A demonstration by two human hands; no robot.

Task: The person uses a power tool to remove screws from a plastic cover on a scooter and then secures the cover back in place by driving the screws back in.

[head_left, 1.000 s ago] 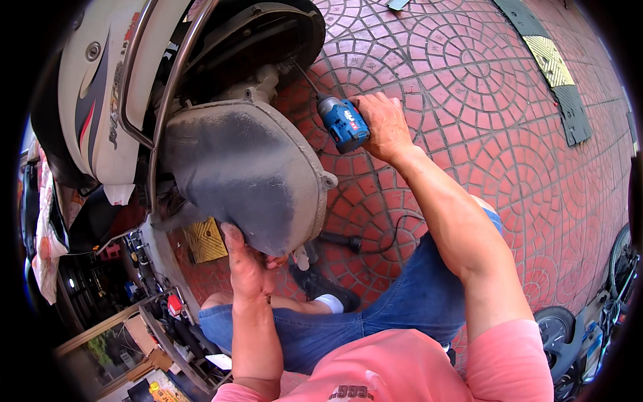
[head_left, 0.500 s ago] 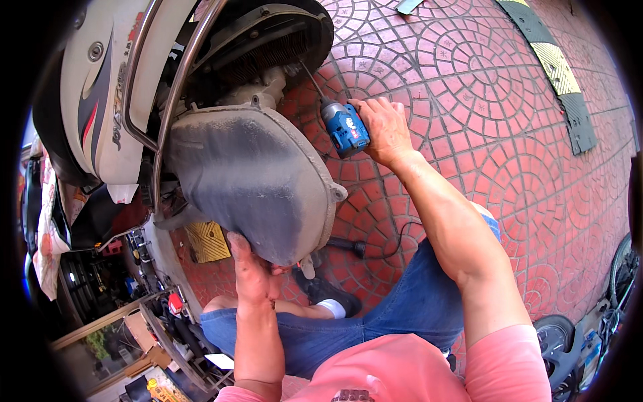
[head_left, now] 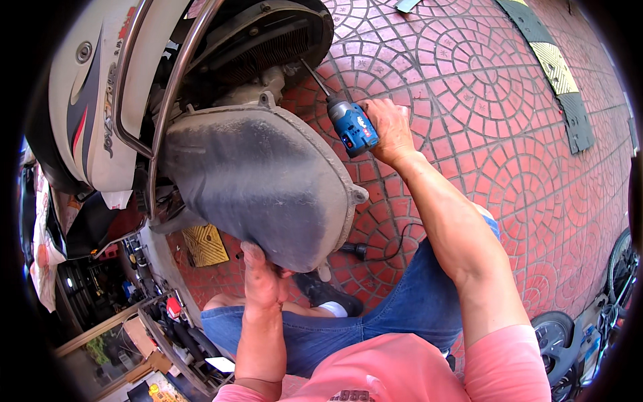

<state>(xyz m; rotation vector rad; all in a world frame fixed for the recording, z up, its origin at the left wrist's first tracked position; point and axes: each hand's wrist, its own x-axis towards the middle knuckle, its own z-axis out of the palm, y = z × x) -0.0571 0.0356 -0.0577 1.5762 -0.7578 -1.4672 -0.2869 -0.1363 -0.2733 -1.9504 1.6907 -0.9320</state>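
My left hand (head_left: 264,277) grips the lower edge of a big dusty grey casing (head_left: 258,187), which hangs beside the white scooter (head_left: 100,67); its fingertips are partly hidden behind the casing. My right hand (head_left: 388,128) is closed around a blue cordless driver (head_left: 355,128) held to the right of the casing's upper part. The driver's long bit (head_left: 315,77) reaches up-left to the dark, dirty engine housing (head_left: 248,47); I cannot tell whether its tip is seated on anything. A chrome guard bar (head_left: 169,100) runs down the scooter's side.
Red patterned paving (head_left: 482,154) lies below. A black cylindrical object with a cable (head_left: 355,251) and a yellow rubber block (head_left: 204,244) lie under the casing. A black-and-yellow rubber ramp (head_left: 557,74) runs at upper right, bicycles (head_left: 619,261) stand at lower right, and clutter fills the left.
The casing has shifted to the right and slightly down, with my left hand moving along with it. The driver in my right hand has also moved a little rightward.
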